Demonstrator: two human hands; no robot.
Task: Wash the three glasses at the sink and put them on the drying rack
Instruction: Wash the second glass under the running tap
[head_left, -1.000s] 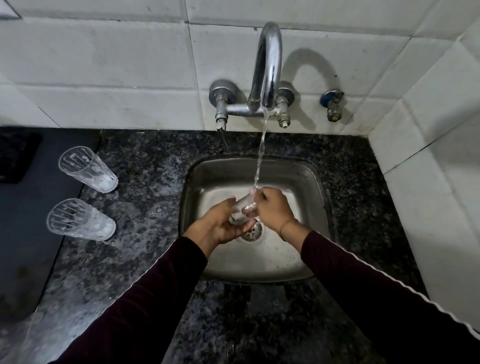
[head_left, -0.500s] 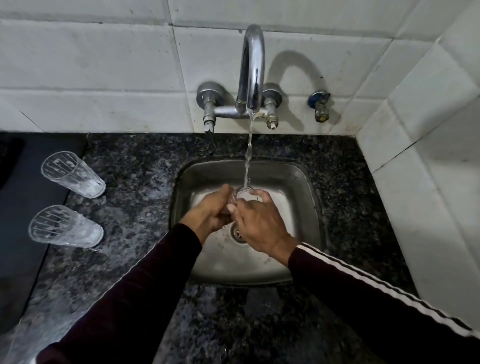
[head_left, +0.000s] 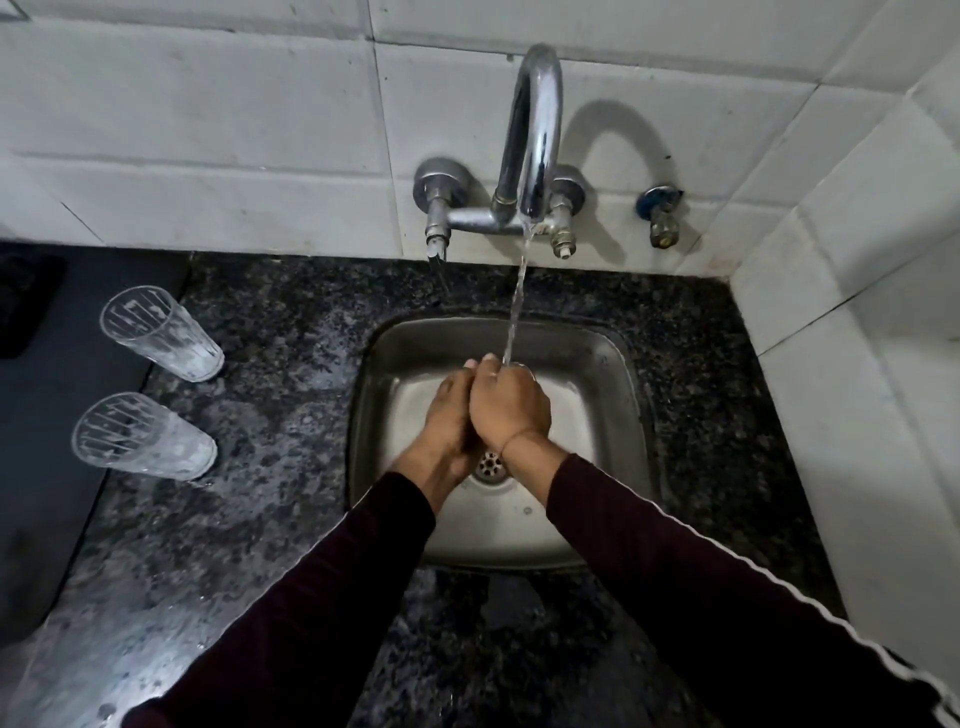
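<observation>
Two glasses (head_left: 156, 389) are waiting left of the sink (head_left: 613, 364); the third, hidden, is seemingly being rinsed inside curled left hand (head_left: 449, 415) and right hand (head_left: 511, 405); grip unclear; racking follows

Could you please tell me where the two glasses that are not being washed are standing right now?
In the head view, both stand on the dark counter left of the sink: far glass behind, near glass in front.
</observation>
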